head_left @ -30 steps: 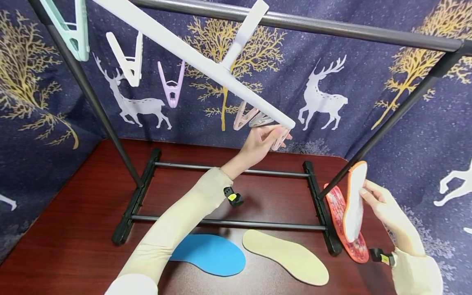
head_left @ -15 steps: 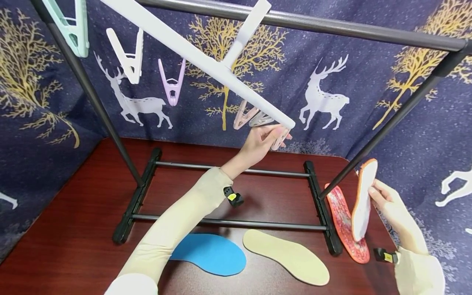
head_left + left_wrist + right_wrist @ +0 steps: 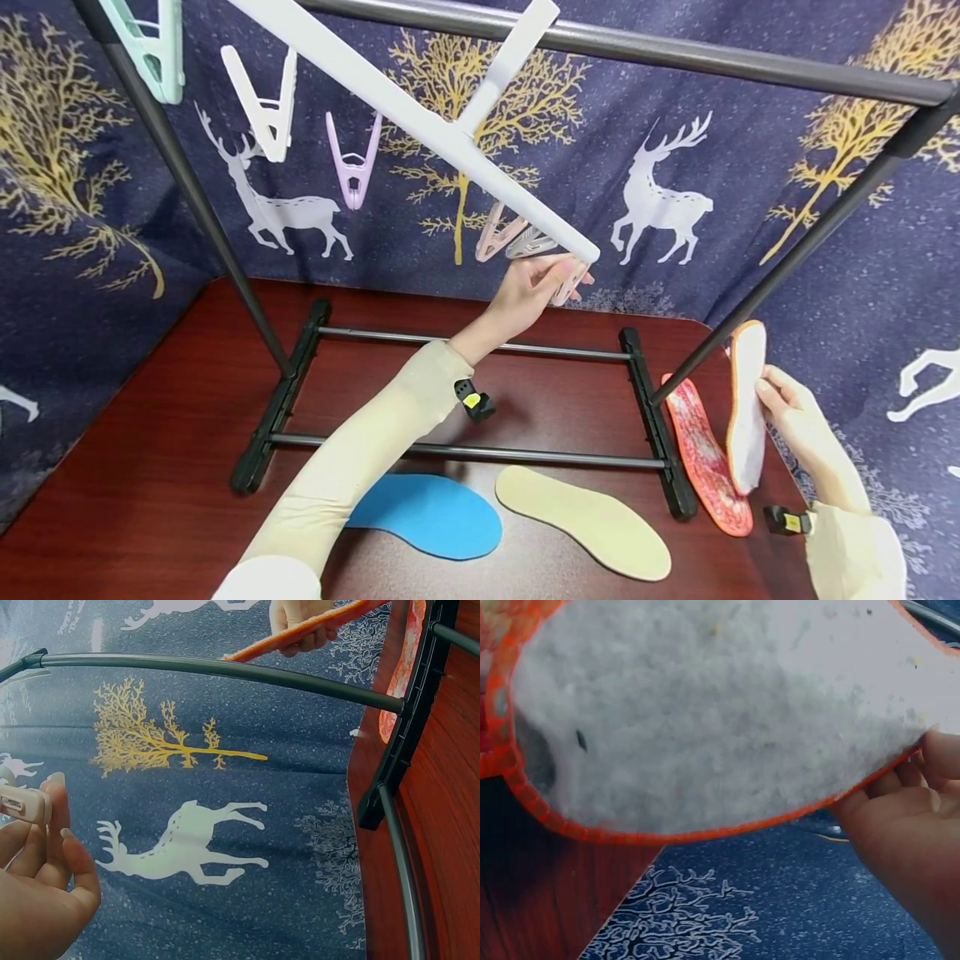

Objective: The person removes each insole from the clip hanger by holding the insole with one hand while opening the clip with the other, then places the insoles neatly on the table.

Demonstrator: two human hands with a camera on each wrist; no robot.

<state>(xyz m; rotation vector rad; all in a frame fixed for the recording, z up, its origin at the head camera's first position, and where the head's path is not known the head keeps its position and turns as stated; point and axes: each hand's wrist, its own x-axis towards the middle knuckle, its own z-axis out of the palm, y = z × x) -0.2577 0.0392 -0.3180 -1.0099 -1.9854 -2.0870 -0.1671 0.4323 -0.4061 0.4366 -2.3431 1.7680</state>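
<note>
My left hand [image 3: 528, 292] pinches a pale pink clothespin [image 3: 570, 283] at the lower end of the tilted white hanger bar [image 3: 442, 142]. In the left wrist view, part of that clip shows between thumb and fingers. Off to the right, my right hand [image 3: 791, 412] holds a white insole with orange edging [image 3: 747, 408] by its side edge, upright above the table. Its white fuzzy face fills the right wrist view. Just left of it a red patterned insole [image 3: 705, 450] lies on the table, partly covered by the held one.
A dark metal rack [image 3: 480, 454] stands on the red-brown table [image 3: 135, 433]. From the hanger hang mint [image 3: 153, 50], white [image 3: 266, 104], purple [image 3: 352, 162] and pink [image 3: 498, 233] clips. A blue insole [image 3: 431, 512] and a cream insole [image 3: 585, 517] lie in front.
The right hand has moved a little to the right with the white insole, uncovering more of the red one. The hanger's far left end and its clips have risen slightly; the left hand stays put.
</note>
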